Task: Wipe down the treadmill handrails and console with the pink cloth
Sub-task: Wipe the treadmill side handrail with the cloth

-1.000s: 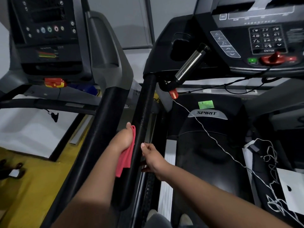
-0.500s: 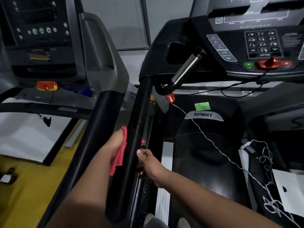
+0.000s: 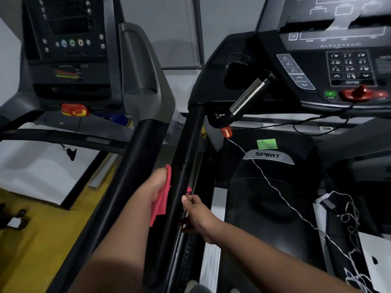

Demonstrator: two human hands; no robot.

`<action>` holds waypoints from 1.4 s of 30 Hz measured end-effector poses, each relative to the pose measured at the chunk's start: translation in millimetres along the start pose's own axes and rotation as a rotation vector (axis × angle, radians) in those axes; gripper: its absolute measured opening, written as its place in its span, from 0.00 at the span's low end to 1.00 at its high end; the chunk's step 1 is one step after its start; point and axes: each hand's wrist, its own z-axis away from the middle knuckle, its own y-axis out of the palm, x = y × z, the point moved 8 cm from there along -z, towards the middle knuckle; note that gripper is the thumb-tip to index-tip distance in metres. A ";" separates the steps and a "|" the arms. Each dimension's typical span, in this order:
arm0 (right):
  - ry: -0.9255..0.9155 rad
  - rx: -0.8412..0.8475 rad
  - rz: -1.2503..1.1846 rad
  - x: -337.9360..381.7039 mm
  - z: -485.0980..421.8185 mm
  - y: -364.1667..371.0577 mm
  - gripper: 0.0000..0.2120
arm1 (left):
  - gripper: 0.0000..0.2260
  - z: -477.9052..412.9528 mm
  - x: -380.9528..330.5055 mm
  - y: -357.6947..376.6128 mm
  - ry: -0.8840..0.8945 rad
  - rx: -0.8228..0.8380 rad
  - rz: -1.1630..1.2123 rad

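Pressing against the left flank of the black handrail, which runs from the bottom centre of the frame up toward the console at upper right, the pink cloth hangs in a folded strip just below the middle of the picture. The left hand holds it there, the back of the hand showing and its fingers hidden behind cloth and rail, so the grip reads as closed on the cloth. A small tip of pink shows on the rail's right side, just above the right hand. That hand's thumb lies along the rail and its fingers curl under it; whether it also pinches the cloth's end cannot be told. A chrome pulse grip angles up beside the rail's top end, near a red safety key on the console. A white cord trails from centre down to lower right across the dark deck, past a green sticker. A second treadmill fills the left, over yellow floor
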 end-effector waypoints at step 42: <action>-0.536 -0.472 0.179 43.3 17.1 -14.2 0.12 | 0.04 57.4 -8.0 -23.9 0.418 -0.459 -0.073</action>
